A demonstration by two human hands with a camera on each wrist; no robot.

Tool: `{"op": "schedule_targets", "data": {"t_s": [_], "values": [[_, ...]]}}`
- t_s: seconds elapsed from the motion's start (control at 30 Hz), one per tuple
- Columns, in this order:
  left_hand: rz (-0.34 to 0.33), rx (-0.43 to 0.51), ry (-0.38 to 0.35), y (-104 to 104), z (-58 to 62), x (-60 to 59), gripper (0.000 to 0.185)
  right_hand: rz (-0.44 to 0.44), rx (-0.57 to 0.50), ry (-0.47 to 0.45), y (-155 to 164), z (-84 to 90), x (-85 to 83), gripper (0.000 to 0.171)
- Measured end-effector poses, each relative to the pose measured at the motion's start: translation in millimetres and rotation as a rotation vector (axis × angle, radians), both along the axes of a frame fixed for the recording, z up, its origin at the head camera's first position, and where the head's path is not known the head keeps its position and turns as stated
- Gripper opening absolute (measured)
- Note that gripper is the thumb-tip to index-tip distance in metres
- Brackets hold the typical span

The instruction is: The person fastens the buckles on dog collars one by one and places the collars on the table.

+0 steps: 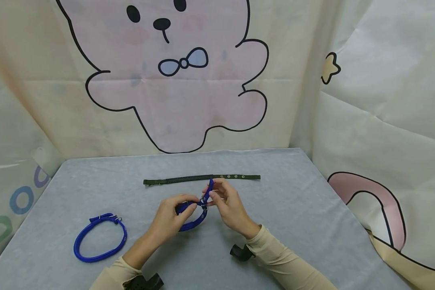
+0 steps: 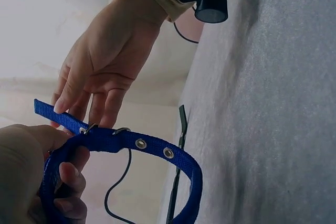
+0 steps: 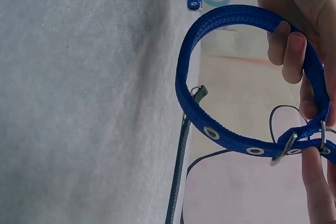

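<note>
Both hands hold one blue woven strap collar with metal holes (image 1: pixel 193 217) just above the grey cloth worktop (image 1: pixel 293 209), near the middle. The left hand (image 1: pixel 170 217) has its grip clamped on the looped part, fingers curled round the strap. The right hand (image 1: pixel 228 203) has its grip pinched on the strap end by the small silver buckle (image 1: pixel 204 204).

The head view shows the hands from above, but they hide much of the collar. The left wrist view shows more: the loose strap tip (image 2: pixel 50 109) sticks out past the buckle (image 2: pixel 105 129), w/ the right hand's fingers (image 2: pixel 79 95) pressed on it. The right wrist view shows the loop (image 3: pixel 231 77) from the side, round & open, w/ three metal holes (image 3: pixel 255 150) next to the buckle (image 3: pixel 286 148).

A bit left on the worktop lies a second blue collar, shut into a ring (image 1: pixel 99 237), well apart from the hands. Just behind the hands lies a long dark green strap collar (image 1: pixel 188 179), flat & straight. At the back hangs a cream cloth w/ a pink cartoon bear (image 1: pixel 174 80).
</note>
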State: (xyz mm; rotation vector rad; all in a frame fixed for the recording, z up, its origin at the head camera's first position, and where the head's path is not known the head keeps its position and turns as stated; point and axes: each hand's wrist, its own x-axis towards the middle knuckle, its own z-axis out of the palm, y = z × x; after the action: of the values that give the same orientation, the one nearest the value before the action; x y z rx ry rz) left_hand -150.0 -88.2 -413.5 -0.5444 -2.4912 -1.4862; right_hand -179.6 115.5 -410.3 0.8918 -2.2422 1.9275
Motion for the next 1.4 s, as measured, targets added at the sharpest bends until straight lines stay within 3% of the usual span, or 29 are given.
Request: {"op": "schedule_targets", "data": {"t_s": [0.27, 0.97, 1.2, 1.4], "values": [[-0.037, -0.005, 0.063, -0.8, -0.6, -0.3, 0.022, -0.017, -0.015, -0.028, 0.6, 1.3, 0.1, 0.023], [0.010, -0.119, 0.065, -0.5, -1.1, -1.3, 0.024, -0.009, -0.033, -0.009, -1.0, 0.0, 1.2, 0.024], [0.012, -0.125, 0.017, 0.0, -1.2, -1.4, 0.021, 0.017, -0.005, 0.038, -1.5, -0.9, 1.0, 0.026], [-0.009, -0.050, -0.033, -0.6, -2.8, -2.5, 0.022, 0.006, 0.080, 0.055, 0.1, -1.8, 0.8, 0.029]]}}
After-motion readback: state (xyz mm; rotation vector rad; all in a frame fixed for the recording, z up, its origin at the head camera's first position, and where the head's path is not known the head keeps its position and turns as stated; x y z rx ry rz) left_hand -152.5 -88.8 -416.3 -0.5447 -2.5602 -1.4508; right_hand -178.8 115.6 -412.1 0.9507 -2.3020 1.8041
